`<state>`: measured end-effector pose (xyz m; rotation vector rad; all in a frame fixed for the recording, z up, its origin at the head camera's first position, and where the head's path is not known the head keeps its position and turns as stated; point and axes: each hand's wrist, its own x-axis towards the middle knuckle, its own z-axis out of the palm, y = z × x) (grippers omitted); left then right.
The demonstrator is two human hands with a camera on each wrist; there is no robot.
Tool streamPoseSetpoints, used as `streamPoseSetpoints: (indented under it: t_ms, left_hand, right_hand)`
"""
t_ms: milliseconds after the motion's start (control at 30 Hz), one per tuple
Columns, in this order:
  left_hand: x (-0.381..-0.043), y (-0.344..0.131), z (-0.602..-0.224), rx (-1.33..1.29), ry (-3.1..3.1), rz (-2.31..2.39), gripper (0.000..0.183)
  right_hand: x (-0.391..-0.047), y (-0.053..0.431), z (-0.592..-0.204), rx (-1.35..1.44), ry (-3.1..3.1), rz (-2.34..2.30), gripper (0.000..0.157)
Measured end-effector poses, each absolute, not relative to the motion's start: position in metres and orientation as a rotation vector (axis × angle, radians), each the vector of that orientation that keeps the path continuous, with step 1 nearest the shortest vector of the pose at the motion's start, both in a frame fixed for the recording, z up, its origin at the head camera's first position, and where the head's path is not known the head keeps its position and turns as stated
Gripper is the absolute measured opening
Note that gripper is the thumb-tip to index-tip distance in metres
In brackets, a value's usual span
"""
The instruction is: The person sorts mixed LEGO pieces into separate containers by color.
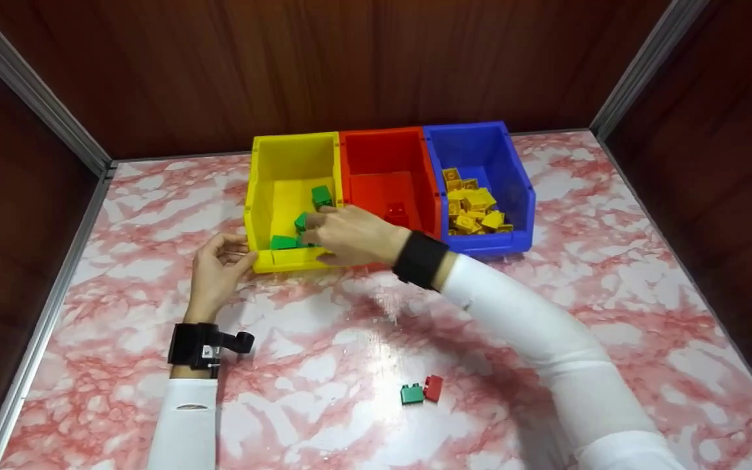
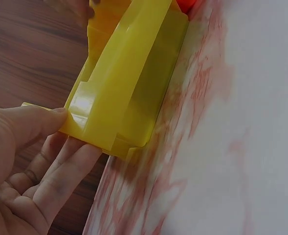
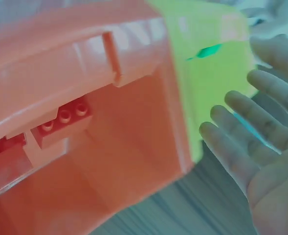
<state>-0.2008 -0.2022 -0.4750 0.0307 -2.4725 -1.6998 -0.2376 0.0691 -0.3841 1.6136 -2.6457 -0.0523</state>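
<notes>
The left hand pinches the front left corner of the yellow bin. In the left wrist view its thumb lies on one side of the bin's wall, with fingers against the other. Over the front of the same bin is the right hand, reaching across from the right. Its fingers look straight and spread in the right wrist view, and nothing shows in them. Several green bricks lie inside the yellow bin, some partly hidden by the right hand.
Beside the yellow bin stands a red bin with red bricks, then a blue bin with several yellow bricks. A green brick and a red brick lie on the marbled table. Dark wood panels surround it.
</notes>
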Motion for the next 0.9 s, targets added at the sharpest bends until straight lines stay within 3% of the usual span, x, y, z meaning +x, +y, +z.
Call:
streamPoseSetpoints:
  t_ms: [233,433,700,900]
  left_hand:
    - [-0.2,-0.203,-0.476,0.028,-2.481,-1.689,0.033]
    - [-0.2,-0.203,-0.475,0.036,-2.494,-1.686,0.034]
    - [-0.202,-0.203,-0.475,0.056,-2.488,-1.694,0.034]
    - [-0.199,-0.202,-0.475,0.052,-2.495,-1.673,0.033]
  right_hand:
    - [-0.194,0.108,-0.375,1.705,-2.642,0.093,0.067]
    - [-0.152,0.141,-0.381,1.779,-2.689,0.132,0.078]
    - [-0.11,0.167,-0.411,1.873,-2.587,0.022,0.055]
    - [-0.087,0.175,-0.43,1.952,-2.566,-0.107,0.054]
